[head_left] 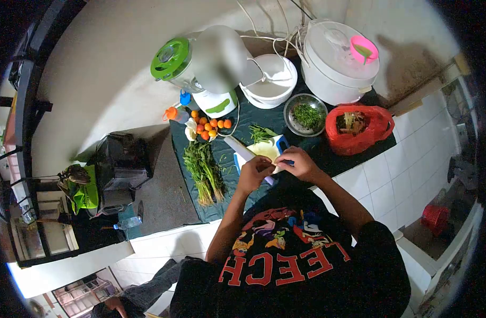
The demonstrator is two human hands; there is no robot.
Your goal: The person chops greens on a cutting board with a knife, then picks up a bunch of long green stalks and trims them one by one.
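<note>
My left hand (253, 173) and my right hand (299, 164) meet over the near edge of a blue-rimmed cutting board (263, 147). Both have their fingers pinched together around something small and pale, too small to name. A knife (240, 148) with a pale blade lies slanting across the board's left side, next to my left hand. Cut green leaves (261, 132) rest at the board's far edge. Left of the board is a bunch of leafy greens (201, 167) with roots on.
Orange and red tomatoes (206, 127) lie beside a green-lidded blender (171, 58). Behind stand a white basket (275, 87) and a large white rice cooker (336, 66). Chopped greens fill a metal bowl (305, 115), near a red plastic bag (359, 138). Another person's leg (166, 281) shows lower left.
</note>
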